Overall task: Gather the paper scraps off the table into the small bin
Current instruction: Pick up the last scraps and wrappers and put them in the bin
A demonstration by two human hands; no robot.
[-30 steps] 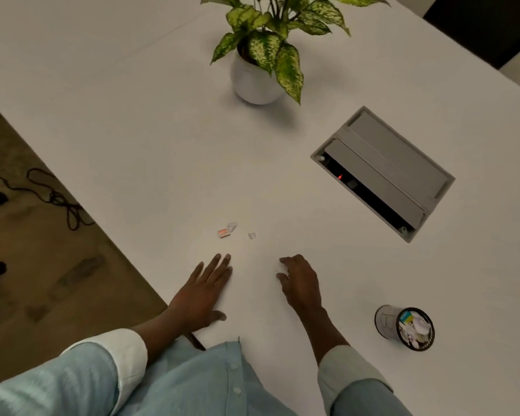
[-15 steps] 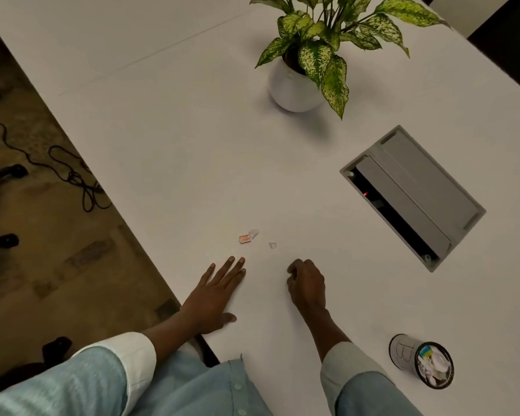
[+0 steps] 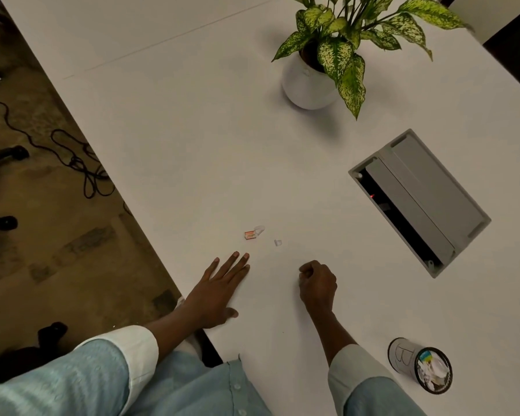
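Observation:
Three small paper scraps lie on the white table (image 3: 192, 139): an orange-red one (image 3: 249, 234), a pale one (image 3: 259, 230) touching it, and a tiny white one (image 3: 277, 242) a little to the right. My left hand (image 3: 215, 291) rests flat, fingers spread, fingertips just below the orange scrap. My right hand (image 3: 317, 282) is curled into a loose fist on the table, to the right and below the scraps; I see nothing in it. The small round bin (image 3: 403, 354), holding crumpled paper, stands at the lower right near my right sleeve.
A potted plant in a white pot (image 3: 308, 85) stands at the far side. A grey recessed cable box (image 3: 424, 202) with its lid open sits in the table at right. The table's left edge runs diagonally; cables (image 3: 81, 166) and chair feet lie on the floor beyond.
My right hand's fingers have curled from spread into a fist. The left hand stays flat. The view has shifted, so everything sits further right and lower in frame.

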